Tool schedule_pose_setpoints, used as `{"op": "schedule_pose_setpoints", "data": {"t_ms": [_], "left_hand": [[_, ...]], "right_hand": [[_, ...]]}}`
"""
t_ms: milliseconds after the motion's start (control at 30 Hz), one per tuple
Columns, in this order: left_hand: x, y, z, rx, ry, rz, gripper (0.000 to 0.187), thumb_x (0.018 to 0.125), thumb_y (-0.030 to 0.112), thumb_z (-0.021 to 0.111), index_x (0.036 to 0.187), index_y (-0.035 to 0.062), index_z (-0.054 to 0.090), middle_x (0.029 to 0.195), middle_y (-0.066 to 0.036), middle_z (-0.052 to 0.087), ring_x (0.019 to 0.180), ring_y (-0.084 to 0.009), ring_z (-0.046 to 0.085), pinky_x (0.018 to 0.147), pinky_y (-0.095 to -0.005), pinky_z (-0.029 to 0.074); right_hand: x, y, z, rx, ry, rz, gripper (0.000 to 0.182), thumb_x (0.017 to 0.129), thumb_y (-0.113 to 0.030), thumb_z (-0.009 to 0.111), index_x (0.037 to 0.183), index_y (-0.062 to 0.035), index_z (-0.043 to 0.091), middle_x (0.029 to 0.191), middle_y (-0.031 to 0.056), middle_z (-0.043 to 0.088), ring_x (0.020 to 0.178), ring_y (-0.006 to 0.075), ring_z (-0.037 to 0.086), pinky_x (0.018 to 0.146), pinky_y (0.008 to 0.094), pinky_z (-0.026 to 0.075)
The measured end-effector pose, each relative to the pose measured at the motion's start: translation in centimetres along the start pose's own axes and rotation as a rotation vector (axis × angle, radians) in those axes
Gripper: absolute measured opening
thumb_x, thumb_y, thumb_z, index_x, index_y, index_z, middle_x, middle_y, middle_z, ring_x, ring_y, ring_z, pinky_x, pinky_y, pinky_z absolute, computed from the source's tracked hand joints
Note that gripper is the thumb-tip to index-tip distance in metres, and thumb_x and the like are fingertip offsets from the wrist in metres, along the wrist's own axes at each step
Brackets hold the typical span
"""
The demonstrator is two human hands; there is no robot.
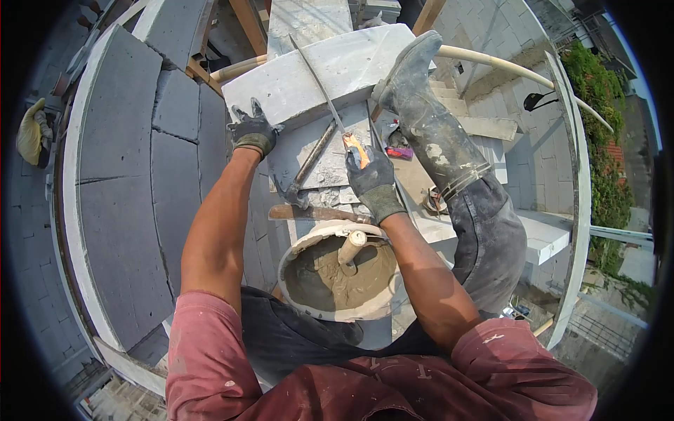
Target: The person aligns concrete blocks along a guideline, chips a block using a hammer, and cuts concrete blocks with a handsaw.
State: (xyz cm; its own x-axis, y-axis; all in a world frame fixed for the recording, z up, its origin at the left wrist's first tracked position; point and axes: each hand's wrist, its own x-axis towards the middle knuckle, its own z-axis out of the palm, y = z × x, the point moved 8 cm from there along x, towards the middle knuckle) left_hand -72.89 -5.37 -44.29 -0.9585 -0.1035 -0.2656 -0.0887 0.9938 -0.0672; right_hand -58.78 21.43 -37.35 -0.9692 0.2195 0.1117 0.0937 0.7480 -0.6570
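Note:
A pale aerated concrete block (263,82) lies crosswise ahead of me. My left hand (254,131), in a dark glove, rests on its left end with fingers spread. My right hand (372,181), also gloved, is closed around the orange handle of a hand saw (318,82). The saw's long blade slants up and left across the block. My right boot (411,77) presses on the block's right end. Below the block lies a hammer (314,156) with a worn handle, and a brown wooden piece (316,212) sits just above the bucket.
A bucket (286,288) of wet grey mortar (337,277) stands between my legs, with a wooden-handled tool (352,245) stuck in it. A block wall (116,126) rises at left. Beyond the right-hand wall edge (579,175) the ground lies lower. A pale pipe (491,61) crosses behind.

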Motion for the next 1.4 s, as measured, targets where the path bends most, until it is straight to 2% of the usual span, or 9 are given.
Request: {"op": "schedule_pose_setpoints", "data": {"t_ms": [233, 300, 433, 500, 767, 833, 1100, 1267, 1400], "left_hand": [[1.6, -1.0, 0.6, -0.001, 0.020, -0.007, 0.098, 0.086, 0.060, 0.056, 0.154, 0.0051, 0.012, 0.150, -0.040, 0.016, 0.143, -0.0513, 0.015, 0.113, -0.0598, 0.019], [1.6, -1.1, 0.6, 0.004, 0.016, 0.000, 0.098, 0.086, 0.060, 0.056, 0.154, 0.0052, 0.012, 0.151, -0.040, 0.016, 0.143, -0.0509, 0.015, 0.113, -0.0599, 0.019], [2.2, -1.0, -1.4, 0.020, 0.002, 0.016, 0.098, 0.086, 0.060, 0.055, 0.154, 0.0058, 0.012, 0.151, -0.039, 0.016, 0.144, -0.0486, 0.018, 0.113, -0.0590, 0.021], [1.3, -1.0, -0.3, 0.018, -0.077, -0.021, 0.096, 0.087, 0.060, 0.055, 0.154, 0.0060, 0.012, 0.151, -0.039, 0.016, 0.142, -0.0498, 0.020, 0.112, -0.0588, 0.022], [1.1, -0.8, -0.7, -0.016, -0.036, 0.016, 0.095, 0.087, 0.059, 0.054, 0.154, 0.0060, 0.013, 0.149, -0.041, 0.017, 0.141, -0.0508, 0.023, 0.112, -0.0565, 0.027], [1.7, -0.9, -0.8, 0.026, -0.042, 0.019, 0.095, 0.087, 0.059, 0.054, 0.154, 0.0054, 0.013, 0.150, -0.040, 0.018, 0.141, -0.0503, 0.022, 0.112, -0.0569, 0.026], [1.3, -0.4, -0.5, 0.059, -0.038, 0.042, 0.097, 0.087, 0.060, 0.053, 0.154, 0.0033, 0.013, 0.151, -0.035, 0.020, 0.143, -0.0478, 0.020, 0.111, -0.0587, 0.025], [1.6, -0.9, -0.3, 0.050, -0.066, 0.020, 0.095, 0.088, 0.059, 0.053, 0.154, 0.0034, 0.012, 0.151, -0.038, 0.018, 0.144, -0.0475, 0.018, 0.112, -0.0591, 0.024], [2.0, -0.4, 0.0, 0.057, -0.042, 0.035, 0.097, 0.087, 0.059, 0.055, 0.154, 0.0033, 0.011, 0.151, -0.038, 0.016, 0.143, -0.0484, 0.019, 0.112, -0.0601, 0.024]], "right_hand": [[2.0, 2.1, 2.2, 0.038, -0.068, 0.040, 0.033, 0.088, -0.030, 0.064, 0.083, 0.0022, 0.064, 0.073, 0.0231, 0.063, 0.069, 0.0410, 0.063, 0.061, 0.0440, 0.049], [4.0, -0.1, 3.2, -0.022, 0.084, -0.149, 0.032, 0.088, -0.029, 0.063, 0.083, 0.0021, 0.065, 0.071, 0.0236, 0.062, 0.069, 0.0422, 0.061, 0.062, 0.0439, 0.049], [-2.3, 1.6, -0.4, -0.028, -0.132, 0.016, 0.029, 0.089, -0.030, 0.060, 0.087, -0.0019, 0.065, 0.074, 0.0215, 0.064, 0.071, 0.0384, 0.064, 0.065, 0.0437, 0.051], [-5.0, 0.2, -3.0, 0.106, -0.107, -0.145, 0.027, 0.088, -0.028, 0.060, 0.086, -0.0022, 0.066, 0.073, 0.0219, 0.064, 0.070, 0.0394, 0.063, 0.064, 0.0440, 0.051], [1.5, 2.0, 2.5, 0.008, 0.063, -0.067, 0.033, 0.084, -0.033, 0.064, 0.089, 0.0004, 0.065, 0.078, 0.0227, 0.066, 0.070, 0.0413, 0.064, 0.065, 0.0466, 0.052], [-2.5, 2.1, -0.6, 0.062, -0.173, 0.016, 0.029, 0.087, -0.028, 0.064, 0.091, 0.0002, 0.064, 0.074, 0.0195, 0.064, 0.069, 0.0374, 0.064, 0.062, 0.0440, 0.051], [1.7, 0.5, 3.8, 0.093, 0.068, -0.101, 0.026, 0.090, -0.026, 0.061, 0.087, 0.0003, 0.064, 0.076, 0.0246, 0.063, 0.072, 0.0430, 0.061, 0.064, 0.0458, 0.049], [-3.6, 2.2, -1.0, 0.068, -0.176, 0.020, 0.029, 0.090, -0.029, 0.058, 0.088, -0.0005, 0.063, 0.075, 0.0219, 0.064, 0.072, 0.0424, 0.061, 0.065, 0.0463, 0.049], [0.1, 3.0, 2.4, 0.068, -0.005, -0.007, 0.027, 0.091, -0.026, 0.060, 0.086, 0.0002, 0.065, 0.072, 0.0233, 0.062, 0.069, 0.0387, 0.062, 0.060, 0.0443, 0.048]]}}
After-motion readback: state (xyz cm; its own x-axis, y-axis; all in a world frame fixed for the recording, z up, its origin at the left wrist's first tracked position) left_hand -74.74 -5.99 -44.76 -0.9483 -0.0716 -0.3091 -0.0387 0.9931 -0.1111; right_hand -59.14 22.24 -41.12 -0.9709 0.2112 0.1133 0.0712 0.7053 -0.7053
